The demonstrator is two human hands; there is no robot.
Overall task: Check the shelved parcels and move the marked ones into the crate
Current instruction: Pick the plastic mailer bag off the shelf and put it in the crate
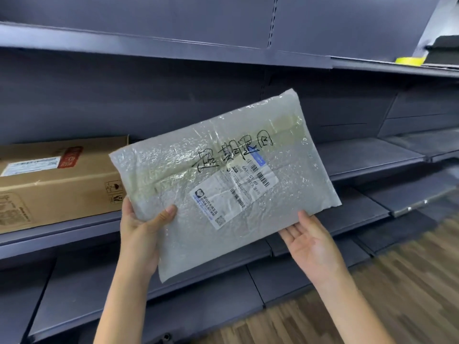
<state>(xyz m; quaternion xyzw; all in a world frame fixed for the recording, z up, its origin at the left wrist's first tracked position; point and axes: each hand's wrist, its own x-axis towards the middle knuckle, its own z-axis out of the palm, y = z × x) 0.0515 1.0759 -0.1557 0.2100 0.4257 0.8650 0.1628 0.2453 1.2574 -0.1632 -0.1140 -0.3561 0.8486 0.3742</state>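
1. We've got a flat bubble-wrap mailer (223, 184) held up in front of the shelving, tilted so its far right corner sits higher than the near left one. It's off the shelf, in the air.
2. There's black handwriting (233, 151) scrawled across its middle, and a white shipping label (233, 192) with barcodes stuck just below that. We can't make out the small print.
3. What's inside the mailer? Can't tell, the wrap is cloudy and only a flat grey shape shows through.
4. Our left hand (141, 232) grips the near left corner: thumb on the front face, fingers curled round behind the edge.
5. Our right hand (310, 242) is palm up under the near right edge, fingers straight and relaxed, tips touching or just under the mailer's lower edge. It isn't gripping anything.
6. On the middle shelf (62, 234) to the left sits a long brown cardboard box (57, 180), closed, with a white label and a red logo on top. Its right end is hidden behind the mailer.
7. Up on the top shelf, far right, there's a yellow-green tape roll (409, 60) next to some dark stuff we can't identify.
8. Lower shelves (360, 155) run off to the right, and wood-look floor (397, 294) shows near right.
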